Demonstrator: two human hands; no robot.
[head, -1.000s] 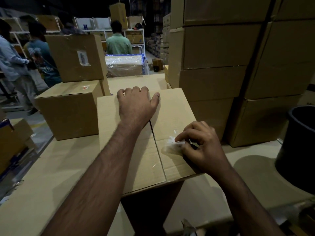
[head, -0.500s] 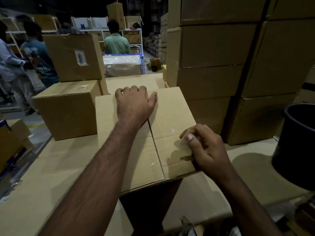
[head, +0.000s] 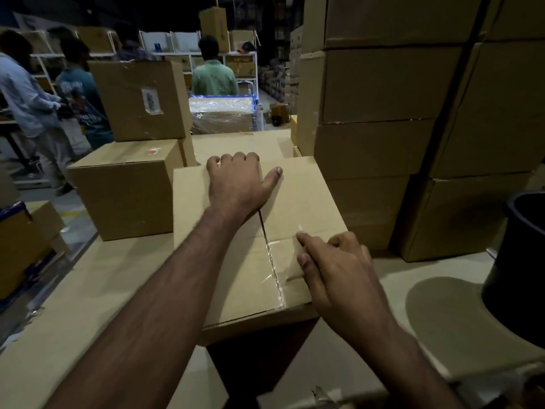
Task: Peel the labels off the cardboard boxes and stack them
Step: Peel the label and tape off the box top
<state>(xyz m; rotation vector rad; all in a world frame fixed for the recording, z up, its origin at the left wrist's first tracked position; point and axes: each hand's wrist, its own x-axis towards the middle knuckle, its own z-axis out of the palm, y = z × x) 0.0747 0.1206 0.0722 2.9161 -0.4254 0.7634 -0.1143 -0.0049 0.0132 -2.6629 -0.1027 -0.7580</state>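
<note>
A plain brown cardboard box (head: 253,240) sits upright on the table, flaps closed, clear tape (head: 275,270) along its centre seam.

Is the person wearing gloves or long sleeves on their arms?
No. Both hands are bare: no gloves on the left hand or the right hand. Both forearms are bare too, with no sleeve showing as far up as the picture goes. I see no watch, ring or bracelet on either one. Short fingernails show on the left thumb and a right fingertip.

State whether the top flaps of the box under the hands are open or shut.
Shut: both flaps of the box lie flat, meeting at the middle seam, with clear tape across its near end.
</note>
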